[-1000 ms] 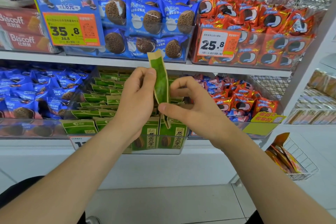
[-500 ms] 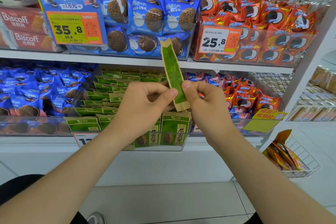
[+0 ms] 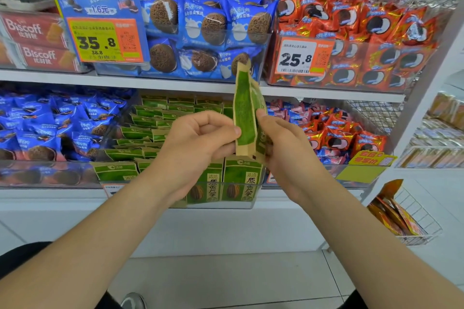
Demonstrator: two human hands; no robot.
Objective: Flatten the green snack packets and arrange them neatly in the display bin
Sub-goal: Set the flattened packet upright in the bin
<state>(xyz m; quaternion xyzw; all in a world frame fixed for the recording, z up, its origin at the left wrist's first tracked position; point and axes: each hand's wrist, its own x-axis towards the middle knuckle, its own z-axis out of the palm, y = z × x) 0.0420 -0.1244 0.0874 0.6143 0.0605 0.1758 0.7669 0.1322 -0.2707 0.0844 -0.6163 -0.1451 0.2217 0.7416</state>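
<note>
Flattening now: green packet [image 3: 244, 113] upright over the display bin [image 3: 218, 206], my left hand [image 3: 198, 138] pinching one edge, my right hand [image 3: 283, 148] gripping the other; next I'd squeeze it flat, then slot it in

A shop: shelves [image 3: 175, 83] stacked with packaged snacks behind printed price tags [image 3: 298, 57].

The held packet [image 3: 244, 108] is mottled green with tan edges. The binned packets [image 3: 240, 179] are green and tan with brown seed pictures. Above sit blue cookie packs [image 3: 208, 24] and red-orange packs [image 3: 376, 22].
</note>
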